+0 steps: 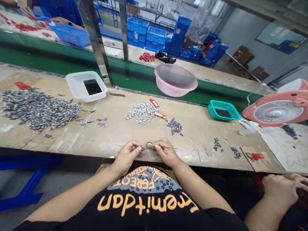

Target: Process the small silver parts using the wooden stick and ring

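Observation:
My left hand [130, 155] is closed in a pinch on a small dark grey part [142, 148] at the table's front edge. Between thumb and fingers, my right hand [166, 151] grips a thin brown stick [170, 147], perhaps a fine brush; its tip is too small to make out. A bottle cap [149, 145] lies on the table between both hands. Beyond them is a pile of small silvery parts [141, 112] with two red-labelled tubes [159, 115] at its side. A smaller heap of dark grey parts [175, 126] sits to its right.
A large pile of grey parts [40, 109] covers the left. Behind are a white basket [69, 80] holding a phone, a pink basin [176, 91], a green basket [211, 110] and an orange fan [247, 110]. Another person's hands [280, 189] are at right.

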Available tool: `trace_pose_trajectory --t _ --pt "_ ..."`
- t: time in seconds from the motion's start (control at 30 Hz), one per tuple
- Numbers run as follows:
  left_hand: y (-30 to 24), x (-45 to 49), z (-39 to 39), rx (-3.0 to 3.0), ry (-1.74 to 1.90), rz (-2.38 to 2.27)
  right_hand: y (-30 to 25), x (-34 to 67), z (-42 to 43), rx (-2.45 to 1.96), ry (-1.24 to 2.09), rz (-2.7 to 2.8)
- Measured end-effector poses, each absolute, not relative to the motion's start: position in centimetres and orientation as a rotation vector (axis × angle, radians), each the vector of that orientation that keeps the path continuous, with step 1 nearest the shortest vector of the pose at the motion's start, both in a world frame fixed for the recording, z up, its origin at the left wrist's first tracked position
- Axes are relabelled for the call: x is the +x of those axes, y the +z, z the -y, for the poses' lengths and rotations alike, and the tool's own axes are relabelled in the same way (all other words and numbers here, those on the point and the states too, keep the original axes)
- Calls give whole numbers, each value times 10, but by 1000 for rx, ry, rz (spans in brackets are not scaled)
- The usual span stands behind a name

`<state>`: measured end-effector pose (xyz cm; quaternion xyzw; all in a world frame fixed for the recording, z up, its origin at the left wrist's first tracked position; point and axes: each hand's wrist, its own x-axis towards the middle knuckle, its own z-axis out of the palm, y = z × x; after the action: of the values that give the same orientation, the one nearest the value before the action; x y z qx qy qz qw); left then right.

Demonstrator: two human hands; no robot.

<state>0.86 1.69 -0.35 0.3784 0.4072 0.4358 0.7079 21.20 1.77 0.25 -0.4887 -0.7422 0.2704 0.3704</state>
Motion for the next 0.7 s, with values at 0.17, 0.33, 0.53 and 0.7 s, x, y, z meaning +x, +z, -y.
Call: trace_pose_trajectory --t 0.17,0.33,0.53,0.7 --pt "-2 9 -18 825 955 -897 18 207 -8 -1167 868 1691" --pt "-2 9 -19 833 938 -901 27 199 -5 -1099 919 1713" --pt "-2 8 -20 891 913 -901 29 194 -8 -1073 875 1778" --pt "-3 7 -20 871 915 -905 33 195 -7 -1062 834 1858"
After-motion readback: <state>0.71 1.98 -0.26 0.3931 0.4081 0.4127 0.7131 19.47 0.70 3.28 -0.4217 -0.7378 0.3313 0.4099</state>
